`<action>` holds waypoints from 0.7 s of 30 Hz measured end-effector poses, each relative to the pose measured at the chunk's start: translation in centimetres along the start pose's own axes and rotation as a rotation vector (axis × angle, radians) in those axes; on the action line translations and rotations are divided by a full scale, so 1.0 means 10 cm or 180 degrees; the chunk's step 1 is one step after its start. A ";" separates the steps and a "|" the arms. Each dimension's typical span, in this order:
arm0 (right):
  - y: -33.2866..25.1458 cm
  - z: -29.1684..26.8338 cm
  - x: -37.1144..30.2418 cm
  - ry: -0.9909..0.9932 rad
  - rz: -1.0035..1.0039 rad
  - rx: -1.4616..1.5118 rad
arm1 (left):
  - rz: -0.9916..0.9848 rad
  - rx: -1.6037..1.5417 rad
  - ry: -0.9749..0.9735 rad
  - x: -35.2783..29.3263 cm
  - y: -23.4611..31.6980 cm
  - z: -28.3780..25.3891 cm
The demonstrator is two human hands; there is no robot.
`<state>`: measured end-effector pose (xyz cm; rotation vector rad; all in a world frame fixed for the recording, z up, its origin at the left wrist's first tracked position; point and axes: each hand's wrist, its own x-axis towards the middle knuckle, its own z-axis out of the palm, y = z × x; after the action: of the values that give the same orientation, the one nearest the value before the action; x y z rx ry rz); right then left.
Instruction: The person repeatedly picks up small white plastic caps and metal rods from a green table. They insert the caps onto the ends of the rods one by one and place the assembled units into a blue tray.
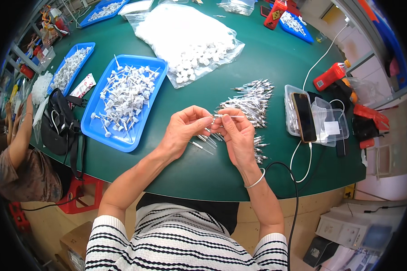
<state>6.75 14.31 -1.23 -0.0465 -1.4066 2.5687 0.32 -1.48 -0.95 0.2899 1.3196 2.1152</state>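
Over the green table, my left hand (186, 128) and my right hand (236, 135) meet fingertip to fingertip. Between my right thumb and forefinger lies a thin white tube (230, 117) with a metal-looking end that points toward my left fingers. My left thumb and forefinger are pinched at that end; what they hold is too small to make out. Beyond and beside my right hand spreads a pile of similar thin tubes (254, 97). A few loose ones (203, 147) lie under my hands. To the left, a blue tray (130, 145) holds many tubes with white square caps.
A clear bag of white caps (190, 36) lies at the far middle. On the right are a phone (304, 117) on a cable, a clear plastic box (332, 117) and a red bottle (330, 76). A black bag (59, 117) and another person's arm (25, 131) are at left.
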 end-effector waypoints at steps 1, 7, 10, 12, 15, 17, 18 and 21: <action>0.00 0.00 0.00 -0.0013 -0.0014 0.0007 | -0.0007 -0.0037 -0.0008 0.00 0.00 0.00; 0.00 0.05 -0.02 0.0130 -0.0022 0.0013 | -0.0097 -0.0378 0.0203 -0.02 -0.01 0.08; 0.02 0.05 -0.02 0.0145 -0.0043 0.0034 | -0.0060 -0.0329 0.0241 -0.03 -0.02 0.08; 0.03 0.05 -0.03 0.0180 -0.0048 0.0032 | -0.0120 -0.0366 0.0236 -0.03 -0.01 0.08; 0.03 0.06 -0.03 0.0217 -0.0050 0.0034 | -0.0120 -0.0424 0.0234 -0.04 -0.01 0.10; 0.03 0.07 -0.03 0.0218 -0.0049 0.0034 | -0.0094 -0.0421 0.0223 -0.04 -0.01 0.10; 0.03 0.07 -0.03 0.0209 -0.0049 0.0032 | -0.0082 -0.0400 0.0212 -0.04 -0.02 0.08; 0.03 0.05 -0.03 0.0195 -0.0084 -0.0097 | -0.0120 -0.0258 0.0151 -0.03 0.02 0.05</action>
<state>6.96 13.67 -1.23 -0.1096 -1.4149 2.5025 0.73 -1.32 -0.46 0.1808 1.2528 2.1496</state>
